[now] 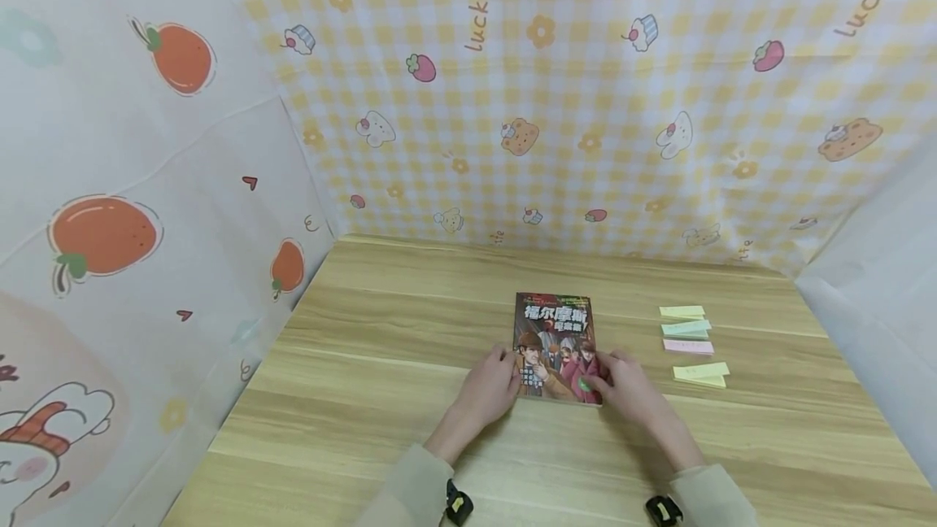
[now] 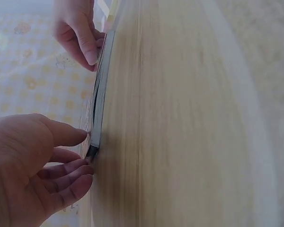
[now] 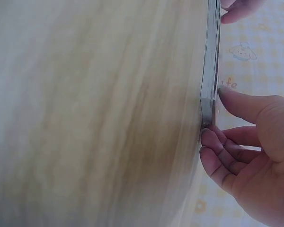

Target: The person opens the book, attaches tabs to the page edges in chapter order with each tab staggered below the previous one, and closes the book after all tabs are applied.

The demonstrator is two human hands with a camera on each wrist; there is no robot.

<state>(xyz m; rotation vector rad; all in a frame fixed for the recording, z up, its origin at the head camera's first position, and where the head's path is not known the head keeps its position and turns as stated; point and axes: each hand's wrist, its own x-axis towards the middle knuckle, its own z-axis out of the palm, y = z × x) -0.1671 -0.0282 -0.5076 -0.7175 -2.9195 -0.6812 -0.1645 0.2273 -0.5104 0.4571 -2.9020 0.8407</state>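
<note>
A paperback book (image 1: 556,324) with an illustrated cover and white Chinese lettering lies face up on the wooden table. At its left edge, my left hand (image 1: 486,387) pinches the lower corner, thumb over the cover and fingers curled by the side. My right hand (image 1: 631,385) grips the opposite edge, its thumb laid on the cover near a small green spot. In the left wrist view the page block (image 2: 103,90) shows a narrow gap under the cover. The right wrist view has the fingers (image 3: 217,158) tucked low against the book's corner.
Right of the book, several folded paper slips lie in a column on the table (image 1: 381,324): a yellow slip (image 1: 681,312), a green slip (image 1: 686,328), a pink slip (image 1: 688,346) and a lower yellow slip (image 1: 700,374). Patterned cloth (image 1: 454,177) hangs behind the table and at its left.
</note>
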